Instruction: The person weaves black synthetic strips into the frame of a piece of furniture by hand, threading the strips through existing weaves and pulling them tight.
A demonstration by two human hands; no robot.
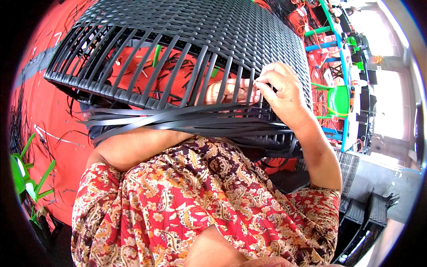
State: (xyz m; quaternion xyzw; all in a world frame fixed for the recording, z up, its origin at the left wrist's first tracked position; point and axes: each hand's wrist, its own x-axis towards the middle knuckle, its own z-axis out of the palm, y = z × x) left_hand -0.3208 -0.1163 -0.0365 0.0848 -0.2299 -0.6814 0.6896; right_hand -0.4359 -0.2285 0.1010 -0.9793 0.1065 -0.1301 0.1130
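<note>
A black woven furniture piece (191,22) of flat plastic strips lies across my lap, its near part a row of bare parallel strands over a wrapped edge. My right hand (281,84) is above these strands at the right, thumb and forefinger pinched on a black strip. Beneath the strands, my left hand (227,91) shows through the gaps, fingers curled. The strands hide what it holds, if anything. A bundle of loose black strips (155,118) lies across my left forearm and along the near edge of the piece.
The red floor (49,120) carries scattered strip scraps. Green plastic legs (35,178) stick up at the left. A green chair (338,100) and a blue-and-green metal frame (342,58) stand to the right. More black woven pieces (367,213) are at the lower right.
</note>
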